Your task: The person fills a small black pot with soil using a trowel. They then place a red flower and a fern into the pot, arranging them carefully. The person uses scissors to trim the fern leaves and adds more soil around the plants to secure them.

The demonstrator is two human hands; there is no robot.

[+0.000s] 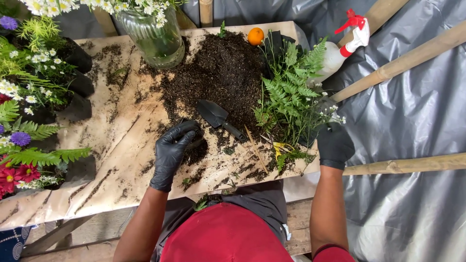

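Note:
Both my hands wear black gloves. My left hand (172, 151) rests on the table with its fingers curled around a small dark pot or clump of soil (195, 140); which one I cannot tell. My right hand (335, 144) is at the table's right edge, closed on the black bag at the base of a fern plant (289, 94) with small white flowers. A black hand trowel (219, 118) lies between the hands, its blade on the edge of a pile of dark soil (221, 73).
A glass jar (154, 39) of white flowers stands at the back. Potted ferns and flowers (29, 111) line the left side. An orange ball (256, 36) and a white spray bottle (340, 51) sit at the back right. Bamboo poles (403, 60) cross grey sheeting.

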